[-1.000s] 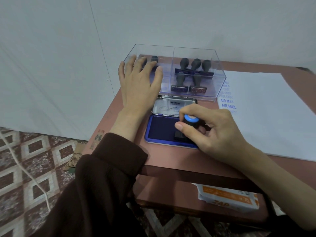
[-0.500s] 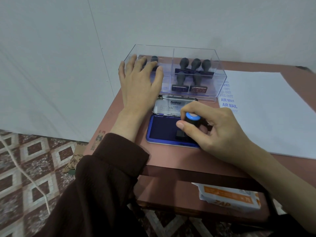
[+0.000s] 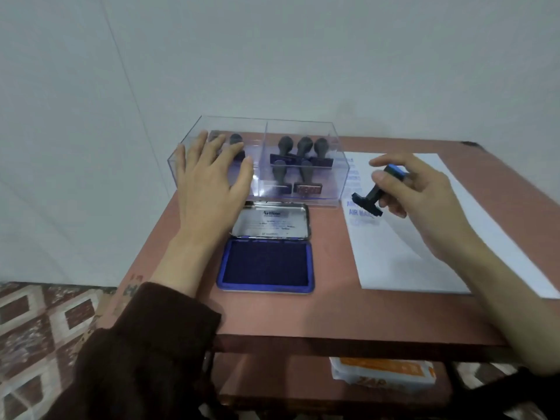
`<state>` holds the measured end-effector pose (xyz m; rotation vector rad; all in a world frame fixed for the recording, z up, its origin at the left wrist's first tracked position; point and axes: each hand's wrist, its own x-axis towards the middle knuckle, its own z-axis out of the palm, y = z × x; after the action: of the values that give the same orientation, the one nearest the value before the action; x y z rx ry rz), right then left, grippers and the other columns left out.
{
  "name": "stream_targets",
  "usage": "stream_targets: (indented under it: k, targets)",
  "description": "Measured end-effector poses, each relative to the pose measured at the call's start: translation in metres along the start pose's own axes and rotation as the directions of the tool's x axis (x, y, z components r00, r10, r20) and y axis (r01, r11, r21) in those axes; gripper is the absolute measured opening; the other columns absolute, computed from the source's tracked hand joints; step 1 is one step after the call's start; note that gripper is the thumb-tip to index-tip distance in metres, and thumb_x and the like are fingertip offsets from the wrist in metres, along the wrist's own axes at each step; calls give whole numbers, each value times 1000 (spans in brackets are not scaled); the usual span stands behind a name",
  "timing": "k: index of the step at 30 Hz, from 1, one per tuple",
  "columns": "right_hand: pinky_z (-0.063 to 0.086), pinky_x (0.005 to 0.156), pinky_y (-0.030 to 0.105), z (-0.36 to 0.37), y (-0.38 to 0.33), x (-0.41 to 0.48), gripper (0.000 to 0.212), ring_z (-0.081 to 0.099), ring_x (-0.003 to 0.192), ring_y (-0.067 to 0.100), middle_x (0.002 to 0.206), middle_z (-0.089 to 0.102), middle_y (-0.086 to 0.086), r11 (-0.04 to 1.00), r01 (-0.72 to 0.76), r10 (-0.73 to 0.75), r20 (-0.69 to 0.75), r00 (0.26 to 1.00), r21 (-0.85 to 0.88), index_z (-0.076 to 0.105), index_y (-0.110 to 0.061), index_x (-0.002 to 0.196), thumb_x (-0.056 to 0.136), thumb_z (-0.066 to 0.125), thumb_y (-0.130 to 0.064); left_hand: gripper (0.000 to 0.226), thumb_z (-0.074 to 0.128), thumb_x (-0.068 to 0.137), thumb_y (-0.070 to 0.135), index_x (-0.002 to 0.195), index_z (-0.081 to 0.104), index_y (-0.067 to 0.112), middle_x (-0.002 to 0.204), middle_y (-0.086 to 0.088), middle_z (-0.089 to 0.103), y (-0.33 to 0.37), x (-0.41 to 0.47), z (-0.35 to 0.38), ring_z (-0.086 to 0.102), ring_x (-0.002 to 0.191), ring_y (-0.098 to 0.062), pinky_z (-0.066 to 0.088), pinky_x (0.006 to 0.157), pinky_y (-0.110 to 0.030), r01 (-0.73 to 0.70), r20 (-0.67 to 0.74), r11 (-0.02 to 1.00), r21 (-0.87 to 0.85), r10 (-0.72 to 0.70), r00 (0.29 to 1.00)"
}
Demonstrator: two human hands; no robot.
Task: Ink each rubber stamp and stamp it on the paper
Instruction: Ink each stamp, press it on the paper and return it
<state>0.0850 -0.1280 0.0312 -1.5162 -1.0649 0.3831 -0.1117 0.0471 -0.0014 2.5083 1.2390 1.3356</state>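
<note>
The stamp (image 3: 375,193), black with a blue cap, is in the air over the far left edge of the paper (image 3: 424,253). It is tilted, cap up and to the right, base down and to the left. The base hangs over a column of blue prints, and I cannot tell whether its corner touches the sheet. The right hand (image 3: 424,198) pinches the handle between thumb and curled fingers, with the index finger stretched out above the cap.

The white paper lies on the right part of the table (image 3: 348,313). Its prints run down the left margin; the nearest clear one begins "AIR MA", and the rest are too blurred to read.

Left of the paper sits the open ink pad (image 3: 266,263), its dark blue pad toward the near side. Its metal lid (image 3: 271,221) is folded back on the far side and marked "Artline".

Just beyond the lid stands a clear box (image 3: 303,124) with 2 compartments. The right one holds 5 dark stamps (image 3: 298,160) standing upright. The left one holds at least 2 more, partly hidden.

The left hand (image 3: 209,186) lies palm down, fingers spread, at the table's left side. Its fingertips are against the box's left compartment. A dark brown sleeve (image 3: 136,353) covers the forearm.

Under the table top, a shelf carries a white and orange packet (image 3: 385,374). Patterned floor tiles (image 3: 30,328) show at the near left, and a pale wall (image 3: 272,56) rises behind.
</note>
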Motion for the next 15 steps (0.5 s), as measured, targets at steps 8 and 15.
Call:
stream_targets:
  k: [8,15]
  targets:
    - [36,58,16,-3,12,-5,10,40,57,15,75,57,15,947,185,-171,76,982,-263,59,-9,87,86,66,-15,53,28,89,49,118,62,20,132,-1,55,2,-2,0,31,135,-21,10,114,-45,-8,11,1000,14,8,1000]
    - [31,55,20,-5,16,-7,10,36,58,27,70,54,21,917,239,-200,149,968,-319,58,-9,85,86,66,-14,47,33,90,46,118,62,22,132,0,55,0,-1,1,31,135,-20,9,114,-43,5,12,1000,15,-5,1000]
